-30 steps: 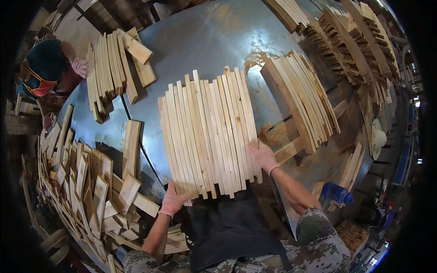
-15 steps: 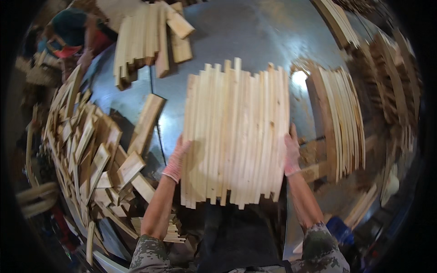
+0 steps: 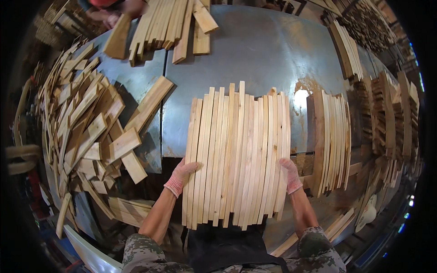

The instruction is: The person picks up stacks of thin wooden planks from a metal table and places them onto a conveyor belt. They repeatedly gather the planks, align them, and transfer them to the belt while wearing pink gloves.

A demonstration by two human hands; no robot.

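Between my two gloved hands I hold a wide row of pale wooden strips (image 3: pixel 236 159), pressed side by side with uneven ends. My left hand (image 3: pixel 184 175) grips the row's left side, its thumb over the outer strip. On the opposite side my right hand (image 3: pixel 290 174) squeezes inward, fingers curled against the edge. Both gloves are pinkish knit. The far part of the row lies over the metal table (image 3: pixel 241 50), while its near end reaches back over my dark apron (image 3: pixel 227 248). The undersides of the strips are hidden.
A heap of loose wood offcuts (image 3: pixel 91 123) covers the left. One plank (image 3: pixel 149 102) lies beside it. At the far side, a person's hand (image 3: pixel 111 18) is by another row of strips (image 3: pixel 161 25). To the right stands a stack of strips (image 3: pixel 334 141); more wood (image 3: pixel 396 118) lies beyond.
The row of strips and both hands now sit lower in the picture, nearer my body. My view has shifted as well. The far person's hand has moved beside a board by the other row.
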